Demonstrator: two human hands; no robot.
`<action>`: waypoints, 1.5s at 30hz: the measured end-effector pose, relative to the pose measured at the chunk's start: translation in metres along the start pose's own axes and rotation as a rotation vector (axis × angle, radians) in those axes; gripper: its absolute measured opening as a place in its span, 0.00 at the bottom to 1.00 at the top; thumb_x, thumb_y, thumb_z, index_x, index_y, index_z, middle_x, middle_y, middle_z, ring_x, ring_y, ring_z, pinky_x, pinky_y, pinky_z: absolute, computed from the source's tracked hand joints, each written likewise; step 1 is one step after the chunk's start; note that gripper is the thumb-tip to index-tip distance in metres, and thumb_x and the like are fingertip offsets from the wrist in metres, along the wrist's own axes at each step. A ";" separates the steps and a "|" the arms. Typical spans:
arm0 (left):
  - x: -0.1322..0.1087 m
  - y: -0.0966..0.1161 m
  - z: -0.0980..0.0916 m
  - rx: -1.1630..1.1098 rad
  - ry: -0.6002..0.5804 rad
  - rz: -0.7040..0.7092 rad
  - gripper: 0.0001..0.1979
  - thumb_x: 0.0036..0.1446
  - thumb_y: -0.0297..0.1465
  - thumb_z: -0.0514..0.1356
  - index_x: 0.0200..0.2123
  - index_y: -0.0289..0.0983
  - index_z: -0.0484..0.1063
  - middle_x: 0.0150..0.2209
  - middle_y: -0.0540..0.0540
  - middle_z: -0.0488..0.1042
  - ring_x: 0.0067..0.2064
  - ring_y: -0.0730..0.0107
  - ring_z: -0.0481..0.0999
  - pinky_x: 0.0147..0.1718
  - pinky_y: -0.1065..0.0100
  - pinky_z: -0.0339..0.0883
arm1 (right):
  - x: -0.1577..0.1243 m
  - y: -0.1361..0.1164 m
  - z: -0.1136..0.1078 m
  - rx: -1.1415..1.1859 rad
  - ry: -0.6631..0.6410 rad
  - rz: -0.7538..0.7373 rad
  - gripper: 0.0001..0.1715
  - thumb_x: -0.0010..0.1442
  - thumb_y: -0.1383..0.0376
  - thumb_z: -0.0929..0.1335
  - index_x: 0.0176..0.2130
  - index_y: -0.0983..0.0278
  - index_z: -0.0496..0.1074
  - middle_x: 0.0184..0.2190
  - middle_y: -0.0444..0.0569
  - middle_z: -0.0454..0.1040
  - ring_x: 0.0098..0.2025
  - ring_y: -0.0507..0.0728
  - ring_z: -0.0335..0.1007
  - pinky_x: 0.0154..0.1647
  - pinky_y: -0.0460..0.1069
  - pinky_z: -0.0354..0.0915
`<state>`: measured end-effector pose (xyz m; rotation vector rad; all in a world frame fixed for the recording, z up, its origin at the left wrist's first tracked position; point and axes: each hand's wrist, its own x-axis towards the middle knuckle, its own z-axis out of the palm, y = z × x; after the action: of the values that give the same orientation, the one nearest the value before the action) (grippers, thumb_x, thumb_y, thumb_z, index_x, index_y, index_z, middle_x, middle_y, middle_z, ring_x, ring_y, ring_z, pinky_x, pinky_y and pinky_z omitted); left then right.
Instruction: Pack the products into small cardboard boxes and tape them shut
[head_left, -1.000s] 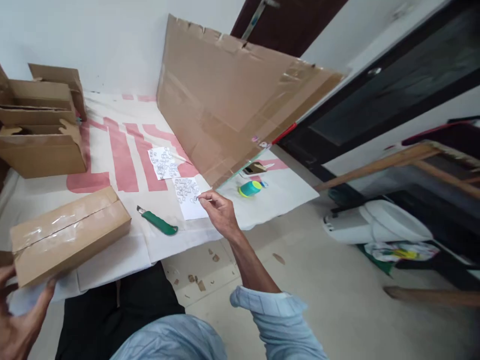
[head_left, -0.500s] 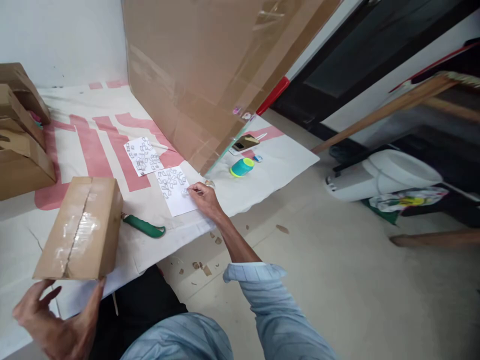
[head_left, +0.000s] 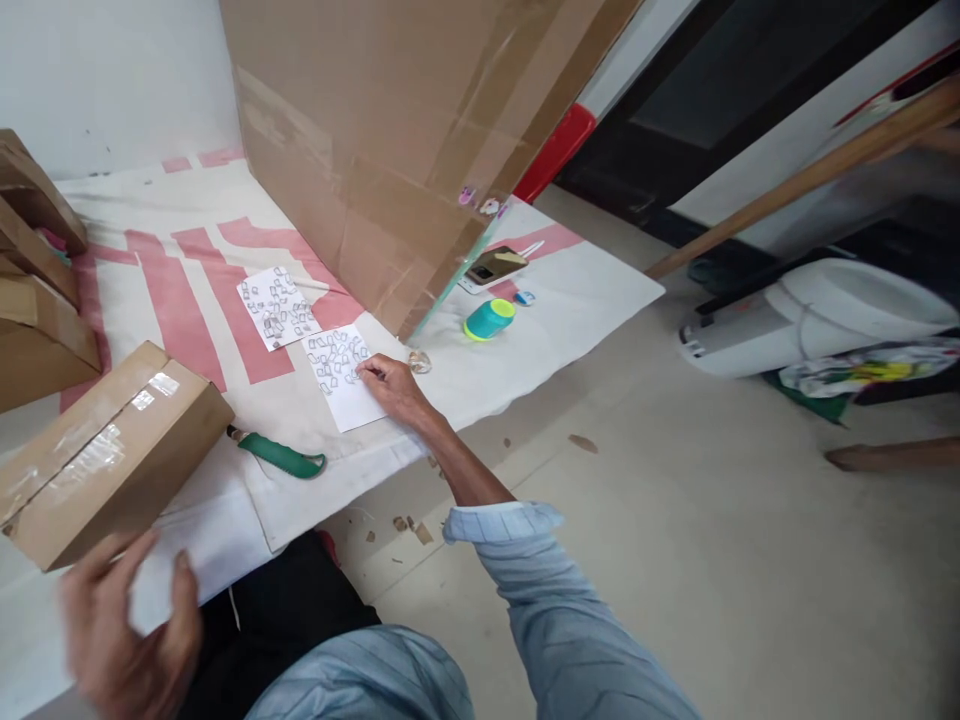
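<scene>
My left hand (head_left: pixel 139 635) is slightly blurred, its fingers spread just in front of a taped cardboard box (head_left: pixel 142 440). The box lies at an angle on the table, and the hand holds nothing. My right hand (head_left: pixel 397 388) rests at the edge of a white sheet (head_left: pixel 354 405) printed or drawn with small dark-outlined squares. Thumb and fingertips are pinched together there; whatever lies between them is too small to make out. A second similar sheet (head_left: pixel 276 305) lies behind it to the left. Between box and sheets lies a green-handled tool (head_left: pixel 283 455). A clear tape roll (head_left: pixel 420 361) sits beside my right hand.
A large cardboard panel (head_left: pixel 360 130) stands on the table. Right of it are a teal cylinder with lime ends (head_left: pixel 490 319), a phone (head_left: pixel 496 265) and a small blue-white disc (head_left: pixel 525 298). Open boxes (head_left: pixel 45 320) stand left. A white bucket (head_left: pixel 810 320) lies on the floor.
The box has turned and shifted left, and my left hand has come off it. My right hand stays pinched over the sheet, slightly further left. The view has shifted a little.
</scene>
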<state>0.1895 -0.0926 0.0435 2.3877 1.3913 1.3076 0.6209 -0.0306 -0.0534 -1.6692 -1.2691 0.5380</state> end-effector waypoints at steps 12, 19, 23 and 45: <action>0.051 0.039 0.105 -0.199 -0.408 0.311 0.12 0.69 0.24 0.60 0.54 0.37 0.76 0.51 0.37 0.79 0.52 0.51 0.76 0.53 0.49 0.75 | 0.007 0.001 0.001 -0.280 -0.048 -0.039 0.12 0.63 0.68 0.67 0.39 0.61 0.82 0.40 0.50 0.83 0.40 0.58 0.76 0.44 0.52 0.67; 0.036 0.030 0.099 -0.212 -0.421 0.234 0.14 0.69 0.23 0.60 0.54 0.39 0.76 0.51 0.39 0.79 0.51 0.52 0.76 0.51 0.51 0.75 | 0.007 0.002 0.003 -0.358 -0.056 -0.041 0.11 0.63 0.68 0.68 0.39 0.60 0.82 0.40 0.50 0.83 0.40 0.58 0.76 0.42 0.52 0.66; 0.028 0.023 0.096 -0.228 -0.428 0.190 0.14 0.69 0.24 0.60 0.55 0.39 0.76 0.51 0.39 0.78 0.53 0.52 0.77 0.51 0.52 0.75 | 0.003 0.003 0.004 -0.391 -0.049 -0.076 0.13 0.64 0.68 0.67 0.40 0.59 0.83 0.42 0.50 0.82 0.42 0.59 0.76 0.44 0.52 0.67; 0.011 0.016 0.095 -0.262 -0.387 0.126 0.13 0.68 0.24 0.60 0.53 0.38 0.79 0.49 0.39 0.79 0.50 0.53 0.78 0.49 0.52 0.77 | 0.012 0.000 0.003 -0.267 -0.047 0.045 0.15 0.61 0.59 0.70 0.25 0.61 0.75 0.30 0.46 0.79 0.34 0.57 0.73 0.37 0.51 0.63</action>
<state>0.2693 -0.0630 -0.0021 2.4074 0.9193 0.9130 0.6237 -0.0184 -0.0526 -1.9193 -1.3882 0.4524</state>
